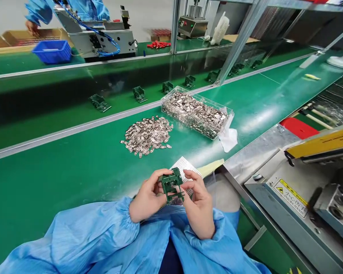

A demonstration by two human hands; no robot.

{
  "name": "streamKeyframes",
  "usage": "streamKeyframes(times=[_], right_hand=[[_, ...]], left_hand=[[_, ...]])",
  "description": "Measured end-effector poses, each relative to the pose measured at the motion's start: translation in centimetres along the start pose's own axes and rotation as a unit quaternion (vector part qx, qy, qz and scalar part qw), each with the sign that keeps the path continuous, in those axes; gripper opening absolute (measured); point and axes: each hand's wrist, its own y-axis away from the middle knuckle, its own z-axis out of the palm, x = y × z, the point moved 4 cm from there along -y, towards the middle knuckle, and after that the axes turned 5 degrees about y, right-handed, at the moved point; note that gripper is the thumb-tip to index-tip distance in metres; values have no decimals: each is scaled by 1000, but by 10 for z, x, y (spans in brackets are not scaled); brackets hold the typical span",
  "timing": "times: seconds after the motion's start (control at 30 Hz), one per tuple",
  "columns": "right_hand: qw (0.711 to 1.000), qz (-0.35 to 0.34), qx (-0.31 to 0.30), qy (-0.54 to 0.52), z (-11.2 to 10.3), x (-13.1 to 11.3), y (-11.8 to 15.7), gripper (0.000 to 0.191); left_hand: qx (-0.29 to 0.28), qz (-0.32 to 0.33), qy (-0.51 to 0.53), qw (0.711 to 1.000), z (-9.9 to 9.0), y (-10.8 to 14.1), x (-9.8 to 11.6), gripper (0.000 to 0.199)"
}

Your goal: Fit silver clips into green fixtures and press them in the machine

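A dark green plastic frame (172,185) with cut-outs is held up in front of my chest. My left hand (148,198) grips it from the left, with fingers behind and thumb at its lower edge. At the frame's right edge, my right hand (198,201) has its thumb and fingertips pinched close together. Whatever lies between those fingertips is too small to make out. Beyond my hands, a loose pile of small silvery metal clips (148,135) lies on the green table (74,171). Behind my hands lies a white striped sheet (185,166).
A clear plastic box (198,114) full of metal pieces stands beyond the pile, white paper (228,140) at its corner. More green frames (139,94) sit in a row on the belt (117,110). A metal machine (291,198) stands close on my right. Across the line a co-worker's hand (32,27) reaches into a cardboard box.
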Motion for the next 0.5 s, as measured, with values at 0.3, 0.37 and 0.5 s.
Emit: streamKeyframes(times=[0.3,0.37,0.5], right_hand=[[999,3,-10,39,7,-1,-1,14],[999,-8,6,49,6,-2,-1,14],[998,-27,12,61,6,-3,1,11]], left_hand=[[-48,21,-47,998,-5,5,-2,49],[-61,33,-58,996,-4,6,0,46],[-53,58,-72,994,-5,7,3,30]])
